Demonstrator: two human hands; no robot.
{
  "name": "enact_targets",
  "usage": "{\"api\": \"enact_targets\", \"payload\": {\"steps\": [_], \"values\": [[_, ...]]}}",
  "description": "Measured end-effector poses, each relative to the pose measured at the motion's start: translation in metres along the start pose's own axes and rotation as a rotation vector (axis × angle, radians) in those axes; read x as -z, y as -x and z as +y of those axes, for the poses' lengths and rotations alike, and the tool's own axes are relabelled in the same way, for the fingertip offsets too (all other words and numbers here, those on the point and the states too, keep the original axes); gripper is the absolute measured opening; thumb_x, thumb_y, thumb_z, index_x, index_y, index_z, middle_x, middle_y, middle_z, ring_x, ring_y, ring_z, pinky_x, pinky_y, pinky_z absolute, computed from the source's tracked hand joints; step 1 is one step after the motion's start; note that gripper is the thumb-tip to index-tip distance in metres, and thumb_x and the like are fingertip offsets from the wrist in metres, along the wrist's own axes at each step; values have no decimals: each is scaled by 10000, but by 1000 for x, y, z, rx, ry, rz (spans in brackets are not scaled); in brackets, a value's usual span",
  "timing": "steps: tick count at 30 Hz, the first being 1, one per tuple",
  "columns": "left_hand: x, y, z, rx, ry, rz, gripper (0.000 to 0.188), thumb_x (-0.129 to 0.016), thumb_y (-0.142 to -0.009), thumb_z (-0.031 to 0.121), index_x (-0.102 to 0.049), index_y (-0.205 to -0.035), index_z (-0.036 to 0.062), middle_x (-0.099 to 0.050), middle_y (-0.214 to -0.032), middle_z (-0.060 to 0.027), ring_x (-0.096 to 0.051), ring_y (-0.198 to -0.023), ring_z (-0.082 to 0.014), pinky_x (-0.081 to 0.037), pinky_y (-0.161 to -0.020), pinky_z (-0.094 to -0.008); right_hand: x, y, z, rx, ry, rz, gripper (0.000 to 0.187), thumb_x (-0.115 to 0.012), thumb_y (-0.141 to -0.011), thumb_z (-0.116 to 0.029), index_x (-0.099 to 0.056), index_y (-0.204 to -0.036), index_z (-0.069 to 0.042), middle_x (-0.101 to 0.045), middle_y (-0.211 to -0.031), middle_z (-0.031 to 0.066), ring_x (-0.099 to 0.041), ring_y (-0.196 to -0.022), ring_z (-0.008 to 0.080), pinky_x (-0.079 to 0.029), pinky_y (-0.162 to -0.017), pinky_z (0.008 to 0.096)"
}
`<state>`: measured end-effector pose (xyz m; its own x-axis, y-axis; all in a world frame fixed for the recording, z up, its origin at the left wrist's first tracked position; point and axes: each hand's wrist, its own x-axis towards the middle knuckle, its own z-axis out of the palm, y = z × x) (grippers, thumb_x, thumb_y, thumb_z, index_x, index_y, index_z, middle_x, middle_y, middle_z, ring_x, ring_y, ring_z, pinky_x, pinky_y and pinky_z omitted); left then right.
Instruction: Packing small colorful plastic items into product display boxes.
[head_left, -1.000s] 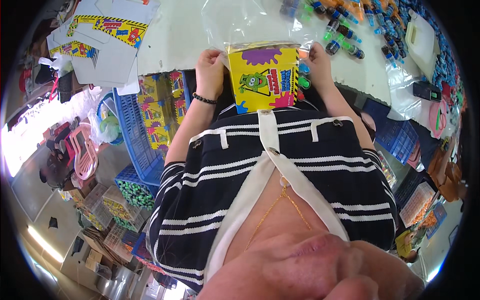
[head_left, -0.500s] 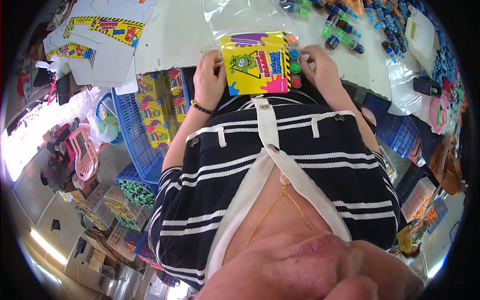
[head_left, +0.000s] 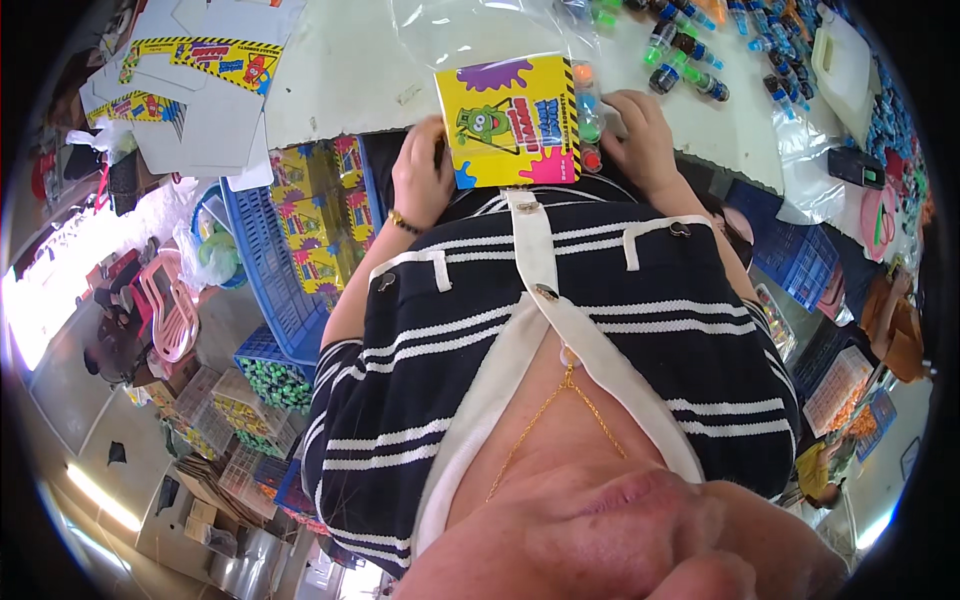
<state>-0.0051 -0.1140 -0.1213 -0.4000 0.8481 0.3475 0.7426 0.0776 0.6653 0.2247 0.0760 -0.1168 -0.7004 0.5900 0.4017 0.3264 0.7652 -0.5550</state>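
Busy packing room seen from my feed: pale worktable (head_left: 340,70) across the top, floor w/ crates and stacked stock down at 8–9 o'clock. On the table at 12 o'clock sits the yellow toy card pack (head_left: 512,122), printed w/ a green cartoon monster and a purple splat, partly under a clear plastic bag (head_left: 470,25); a column of small coloured pots (head_left: 588,115) runs down its right edge. My left hand (head_left: 422,175) is at the pack's left edge, fingers curled onto it, gripping that side as far as I can see; wristband just below. My right hand (head_left: 645,135) is at 1 o'clock, touching the pots' side, fingers bent round it; can't tell how firm the hold is. More small bottles (head_left: 690,60) lie scattered at 1–2 o'clock, a blue crate (head_left: 262,262) full of the same yellow packs at 9 o'clock beside my left forearm, loose printed card sheets (head_left: 195,60) at 10–11. Judging by looks: pack is light, card stiff-ish but bends if pinched mid-panel, bag film slippery and crinkly. Best hold imo is both side edges, thumbs on top, keeping pressure off the pots' blister so it doesn't pop loose.
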Motion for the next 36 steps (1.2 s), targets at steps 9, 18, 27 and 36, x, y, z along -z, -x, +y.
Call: {"api": "enact_targets", "payload": {"steps": [9, 18, 27, 36], "values": [[28, 3, 35, 261, -75, -231, 189, -539, -828, 69, -614, -996, 26, -644, -946, -180, -616, -868, -369, -508, -738, -423, 19, 3, -9, 55, 35, -264, 130, -622, -720, -72, -556, -831, -56, -533, -815, 110, -532, -788, 316, -442, -697, 419], [38, 25, 18, 259, -106, -697, 234, -519, -822, 110, -649, -1014, 77, -633, -971, -208, -598, -892, -376, -506, -761, -428, 23, 31, 9, 63, -32, -637, 150, -630, -735, -107, -553, -848, -47, -521, -805, 114, -537, -813, 321, -437, -724, 433], [48, -22, -15, 806, 446, -411, 329, -608, -892, 267, -631, -1045, -24, -663, -939, -56, -602, -805, -127, -493, -714, -274, 13, 13, -18, -40, 31, -424, 390, -689, -690, -122, -530, -1032, -22, -542, -921, 150, -532, -889, 350, -423, -759, 456], [-7, -38, -5, 597, 441, -132, 477, -717, -814, 321, -587, -1046, -75, -663, -936, -138, -626, -815, -167, -511, -726, -296, -14, 12, 1, -35, 115, -471, 352, -702, -713, -186, -550, -996, -41, -552, -897, 126, -549, -888, 321, -398, -792, 440]]}}
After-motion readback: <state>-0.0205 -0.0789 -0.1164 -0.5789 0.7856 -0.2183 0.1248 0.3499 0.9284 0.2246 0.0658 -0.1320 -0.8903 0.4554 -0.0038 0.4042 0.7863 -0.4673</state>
